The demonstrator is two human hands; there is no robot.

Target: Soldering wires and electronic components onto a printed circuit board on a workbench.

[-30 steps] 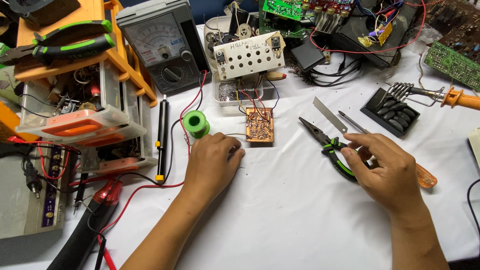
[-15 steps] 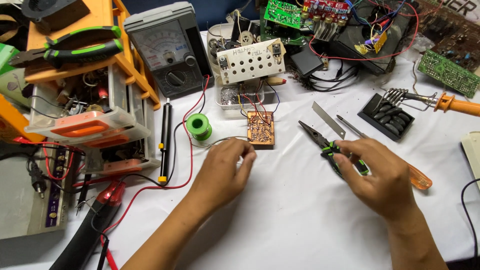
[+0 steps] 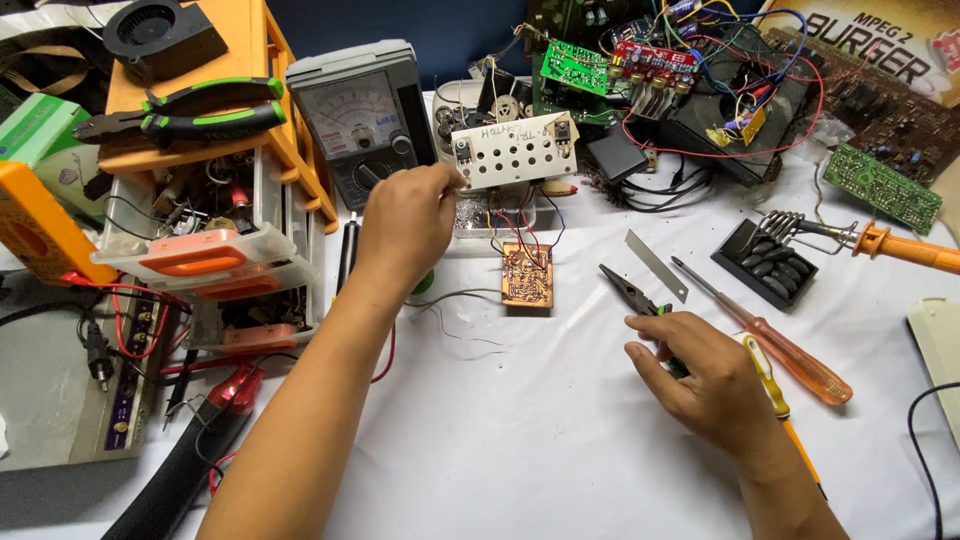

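Head view: left hand (image 3: 405, 220) pinches the perforated white metal plate (image 3: 512, 150); right hand (image 3: 705, 375), loosely curled, rests on green-handled needle-nose pliers (image 3: 632, 296) on the white counter (image 3: 520, 440).

A grey analog multimeter (image 3: 357, 115) stands beside a soldering iron (image 3: 905, 248).

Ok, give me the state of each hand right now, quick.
Left hand: fingers pinched at the corner of the white perforated plate.
Right hand: resting on the pliers; grip cannot be told.
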